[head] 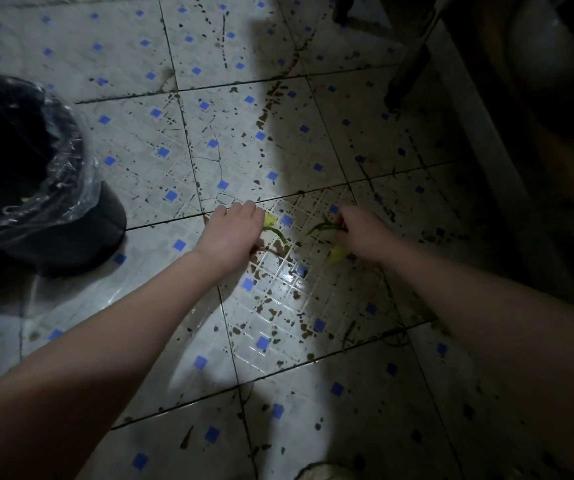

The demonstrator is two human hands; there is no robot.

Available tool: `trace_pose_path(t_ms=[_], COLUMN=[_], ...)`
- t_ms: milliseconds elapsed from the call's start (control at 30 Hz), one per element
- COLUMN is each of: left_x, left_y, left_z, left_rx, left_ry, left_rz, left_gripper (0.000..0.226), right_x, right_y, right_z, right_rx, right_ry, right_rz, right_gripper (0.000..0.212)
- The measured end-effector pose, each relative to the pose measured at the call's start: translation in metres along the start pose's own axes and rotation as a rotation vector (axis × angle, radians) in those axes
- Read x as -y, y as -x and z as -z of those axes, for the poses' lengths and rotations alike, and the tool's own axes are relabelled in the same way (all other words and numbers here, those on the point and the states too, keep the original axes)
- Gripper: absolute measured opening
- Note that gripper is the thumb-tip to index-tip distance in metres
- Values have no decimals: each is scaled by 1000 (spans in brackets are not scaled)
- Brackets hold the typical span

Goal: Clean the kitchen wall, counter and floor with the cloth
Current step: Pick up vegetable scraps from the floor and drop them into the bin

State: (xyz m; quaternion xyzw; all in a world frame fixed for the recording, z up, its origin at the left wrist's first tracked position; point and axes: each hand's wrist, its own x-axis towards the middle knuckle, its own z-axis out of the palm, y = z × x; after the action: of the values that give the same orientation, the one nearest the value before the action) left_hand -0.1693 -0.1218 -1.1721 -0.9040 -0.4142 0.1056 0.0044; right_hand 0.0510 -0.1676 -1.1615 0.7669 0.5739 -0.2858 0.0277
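Both arms reach down to a white tiled floor [140, 140] with small blue squares, speckled with dark dirt. My left hand [233, 233] rests palm down over a green stem with a yellow bit [271, 223]; whether it grips the scrap is hidden. My right hand [361, 233] is closed on thin green stems [323, 227], with a pale yellow piece [337, 254] just below the hand. No cloth shows in view.
A dark bin lined with a clear plastic bag [36, 174] stands at the left. Dark furniture legs [406, 74] and a white edge rise at the upper right. More green scraps [347, 334] lie on the tiles nearer me. A pale object [323, 472] shows at the bottom edge.
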Motion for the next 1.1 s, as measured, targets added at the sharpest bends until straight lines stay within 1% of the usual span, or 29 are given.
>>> trace_pose_path(t_ms=[100, 167, 267, 433, 533, 633, 767, 867, 967, 1100], left_x=[7, 14, 27, 53, 71, 90, 117, 138, 154, 169], left_y=[7, 11, 21, 44, 64, 86, 115, 136, 154, 167], left_z=[11, 19, 33, 54, 67, 79, 88, 93, 94, 90], left_rx=[-25, -28, -40, -99, -152, -215, -249, -277, -300, -262], left_ry=[-31, -48, -72, -110, -152, -182, -216, -203, -181, -169], left_rz=[8, 22, 58, 130, 193, 252, 355, 451, 533, 623], left_gripper=[31, 33, 36, 33, 29, 32, 35, 30, 22, 21], right_x=[3, 8, 21, 57, 88, 122, 171, 203, 231, 262], right_y=[3, 3, 2, 7, 9, 10, 12, 13, 16, 18], right_z=[11, 21, 35, 47, 52, 56, 55, 52, 51, 52], right_rx=[-44, -63, -109, -155, -183, -205, -228, -241, -239, -258], right_ry=[26, 18, -3, 33, 79, 147, 185, 201, 179, 101], right_rz=[7, 21, 49, 136, 211, 296, 408, 487, 529, 558], right_gripper=[13, 9, 10, 10, 12, 10, 14, 13, 14, 18])
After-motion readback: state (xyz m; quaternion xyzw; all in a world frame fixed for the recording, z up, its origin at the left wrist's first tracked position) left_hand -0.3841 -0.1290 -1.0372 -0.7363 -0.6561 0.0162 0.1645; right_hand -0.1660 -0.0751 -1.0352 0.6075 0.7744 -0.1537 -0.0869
